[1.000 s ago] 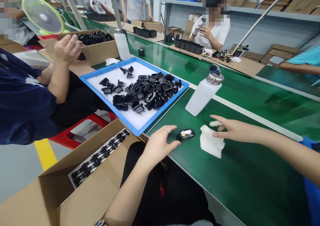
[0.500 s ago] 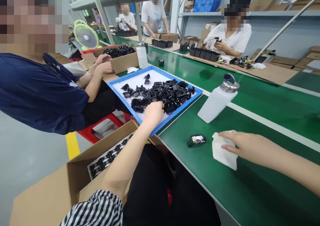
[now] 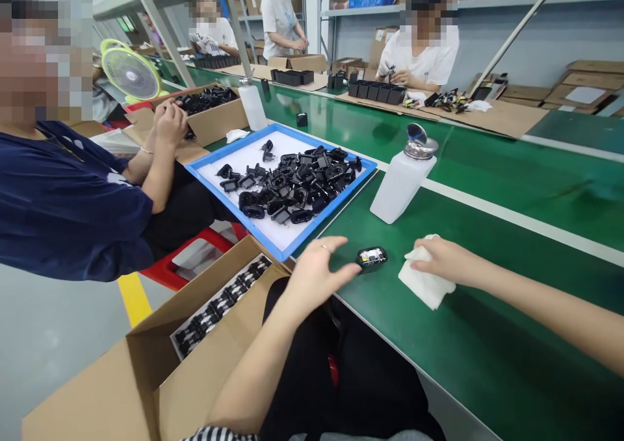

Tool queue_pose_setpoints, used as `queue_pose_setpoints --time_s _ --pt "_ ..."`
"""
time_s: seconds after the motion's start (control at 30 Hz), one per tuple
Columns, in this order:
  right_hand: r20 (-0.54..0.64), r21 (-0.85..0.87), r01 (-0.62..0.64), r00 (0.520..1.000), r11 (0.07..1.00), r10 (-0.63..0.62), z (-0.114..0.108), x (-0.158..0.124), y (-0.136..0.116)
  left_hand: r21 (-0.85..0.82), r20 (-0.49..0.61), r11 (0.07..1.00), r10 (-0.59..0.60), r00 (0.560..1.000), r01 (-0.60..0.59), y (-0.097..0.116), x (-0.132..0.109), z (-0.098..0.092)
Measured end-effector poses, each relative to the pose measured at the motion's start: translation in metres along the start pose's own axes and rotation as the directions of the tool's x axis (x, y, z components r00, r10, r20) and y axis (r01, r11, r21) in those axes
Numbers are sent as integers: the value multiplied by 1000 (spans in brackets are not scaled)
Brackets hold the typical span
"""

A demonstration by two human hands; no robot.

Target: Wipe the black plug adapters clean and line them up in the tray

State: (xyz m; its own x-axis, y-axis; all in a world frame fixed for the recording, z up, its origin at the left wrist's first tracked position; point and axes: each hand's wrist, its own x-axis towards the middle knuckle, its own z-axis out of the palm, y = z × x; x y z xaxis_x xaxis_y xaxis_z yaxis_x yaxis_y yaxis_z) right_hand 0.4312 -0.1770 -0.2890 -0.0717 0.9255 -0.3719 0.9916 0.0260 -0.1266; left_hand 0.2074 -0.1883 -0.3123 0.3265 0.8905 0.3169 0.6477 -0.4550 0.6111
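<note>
Note the near edge of the counter point(image 3: 511, 343): it slants from the tray point(image 3: 281, 252) down to the right, passing above your legs. The tray's near corner stands beside your left hand point(image 3: 312, 275) and bounds movement on that side. Below it, the open carton point(image 3: 209, 356) holds rows of black parts point(image 3: 224, 301). The green surface extends to the right of the cloth point(image 3: 433, 288) and across the white strip point(image 3: 487, 208).

The bottle point(image 3: 402, 186) stands on the counter beyond the unit point(image 3: 371, 257). Plugs point(image 3: 297, 184) lie heaped in the tray. A co-worker point(image 3: 73, 201) sits to your left; a fan point(image 3: 131, 74) stands farther back.

The unit lies on the counter between your two hands, its circuit side facing up. Your left hand is spread wide, thumb and fingers parted, with the thumb tip just beside the unit; whether they touch cannot be told. Your right hand point(image 3: 448, 260) is narrowed, its fingers gripping the upper part of the cloth.
</note>
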Motion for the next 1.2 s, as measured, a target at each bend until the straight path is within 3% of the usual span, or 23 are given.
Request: queue_pose_setpoints --time_s 0.07,0.13,0.2,0.3,0.37,0.43,0.47,0.53,0.6,0.67,0.73,0.83,0.9,0.97,1.1,1.2 --pt "-156 67 54 987 996 -43 -6 2 -11 -60 109 998 -23 994 29 8 -4 16" --pt "-305 145 164 946 976 -113 -7 2 -27 -70 109 994 -81 991 89 11 -3 30" --pt "-382 127 366 876 922 -295 -2 0 -43 -56 84 987 -146 986 150 11 2 38" --pt "-392 -78 644 682 761 -618 15 -6 -52 -37 54 978 -204 977 206 9 7 42" --pt "-363 -203 718 577 666 -732 26 -13 -47 -53 59 978 -199 978 202 8 8 42" --pt "-305 -265 753 527 602 -793 31 -20 -37 -73 69 978 -188 980 193 8 8 42" --pt "-276 -272 761 525 589 -805 31 -24 -32 -84 76 978 -187 979 193 9 7 42" --pt "-266 -213 747 576 630 -773 25 -30 -22 -92 97 975 -195 976 204 11 6 42" --pt "-317 -22 639 725 769 -611 14 -31 -12 -75 131 977 -191 973 201 11 4 36" --pt "-307 258 404 895 878 -322 0 -28 0 -31 129 980 -192 973 197 8 4 22" --pt "-182 412 152 980 899 -82 -12 -20 11 56 23 970 -237 971 235 -1 7 1" --pt "-93 221 -44 994 974 66 -24 -5 23 221 -159 914 -311 937 340 -22 21 -30" --pt "-136 45 -59 989 997 65 -28 2 23 315 -154 874 -338 929 370 -37 33 -41" --pt "-171 -20 8 985 1000 -11 -30 4 17 375 -111 852 -349 930 365 -48 41 -43" --pt "-175 79 143 976 987 -128 -34 -1 -10 332 -181 895 -249 952 297 -49 42 -38" --pt "-148 369 184 979 911 -138 -37 -4 -34 270 -341 957 -7 940 105 -33 32 -35"
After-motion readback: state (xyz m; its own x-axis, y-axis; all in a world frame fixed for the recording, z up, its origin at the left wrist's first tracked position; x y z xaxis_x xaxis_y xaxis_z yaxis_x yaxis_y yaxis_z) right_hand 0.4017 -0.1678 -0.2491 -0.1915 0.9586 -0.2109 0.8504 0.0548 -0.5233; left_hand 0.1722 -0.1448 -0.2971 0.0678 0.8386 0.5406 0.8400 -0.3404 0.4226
